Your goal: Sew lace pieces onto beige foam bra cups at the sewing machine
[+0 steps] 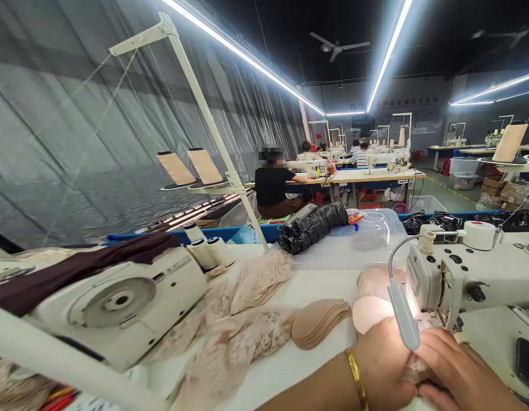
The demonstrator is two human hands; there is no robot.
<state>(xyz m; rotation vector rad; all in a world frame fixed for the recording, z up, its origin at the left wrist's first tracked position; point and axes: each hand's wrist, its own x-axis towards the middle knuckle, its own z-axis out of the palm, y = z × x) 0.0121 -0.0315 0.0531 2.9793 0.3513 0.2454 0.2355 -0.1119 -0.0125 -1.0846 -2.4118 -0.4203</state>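
Note:
At the sewing machine [473, 274] on the right, my left hand [382, 357], with a gold bangle at the wrist, rests on pale pink lace fabric [416, 365]. My right hand [456, 365] lies over the same fabric, its fingers stretched beneath the machine head. A grey lamp [403, 317] on a bent neck partly covers both hands. The fingers of my left hand are mostly hidden. A pale cup pad [369, 313] lies just beyond my left hand. Left of it sits a stack of beige pads [318, 323], touching beige lace [247, 337].
Another white machine [118, 302] stands at the left, dark cloth over it. Thread cones [204, 251], a thread stand post [204, 108], a clear plastic bin lid [354, 245] and a black wrapped bundle [311, 228] are around the table. A person in black [273, 185] sits ahead.

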